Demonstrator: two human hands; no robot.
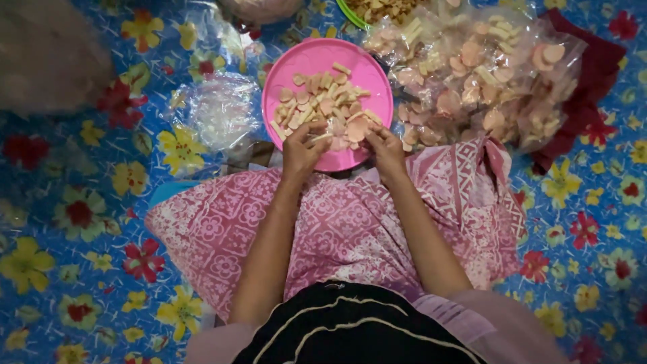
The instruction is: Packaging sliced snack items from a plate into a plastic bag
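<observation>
A round pink plate [303,57] rests just past my knees, heaped with pale orange crackers [323,101], some flat rounds and some sticks. My left hand [302,149] sits at the plate's near rim with its fingers pinched on a thin cracker stick. My right hand [384,145] is beside it, fingers closed on a round cracker piece at the pile's edge. Both forearms reach out over my lap, which is covered by a pink patterned cloth [350,222].
A large clear plastic bag of the same crackers [485,74] lies right of the plate on a dark red cloth [593,87]. Crumpled clear plastic bags [219,111] lie left of the plate. A green bowl rim [350,13] shows at the top. A blue floral mat [81,222] covers the floor.
</observation>
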